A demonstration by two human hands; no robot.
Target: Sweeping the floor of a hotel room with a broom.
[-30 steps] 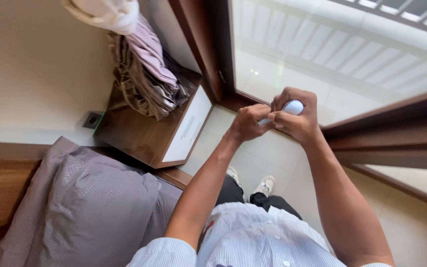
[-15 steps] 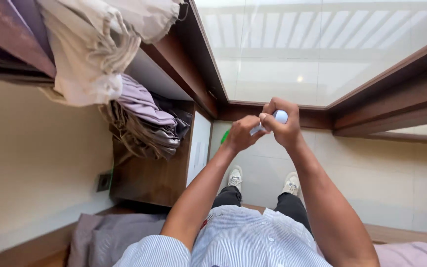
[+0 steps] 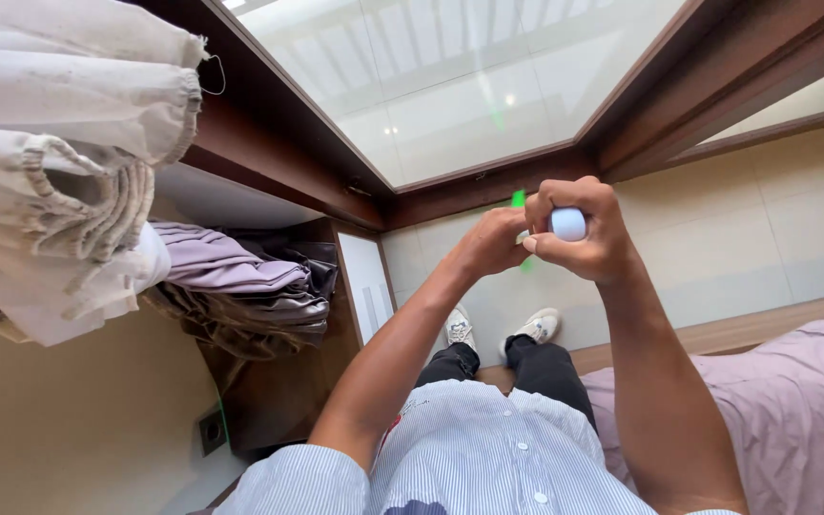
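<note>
My right hand [image 3: 586, 232] is closed around a small white rounded object [image 3: 568, 224], held out in front of me at chest height. My left hand [image 3: 490, 243] meets it from the left, its fingertips pinching at the same object. A small green bit [image 3: 518, 198] shows just above the hands; what it is cannot be told. Both forearms reach forward over my striped shirt [image 3: 474, 458], dark trousers and white shoes [image 3: 534, 327].
A wooden bedside cabinet [image 3: 283, 381] with a white drawer front [image 3: 366, 286] carries a pile of mauve and grey fabric [image 3: 240, 286]. Pale curtain cloth [image 3: 59, 172] hangs at the left. A dark-framed window [image 3: 450, 86] lies ahead, a mauve bed cover [image 3: 793, 410] at right.
The head view has swung left and tilted, so curtain and window fill more of the frame. Both hands stay joined on the white object, nearly unmoved relative to each other.
</note>
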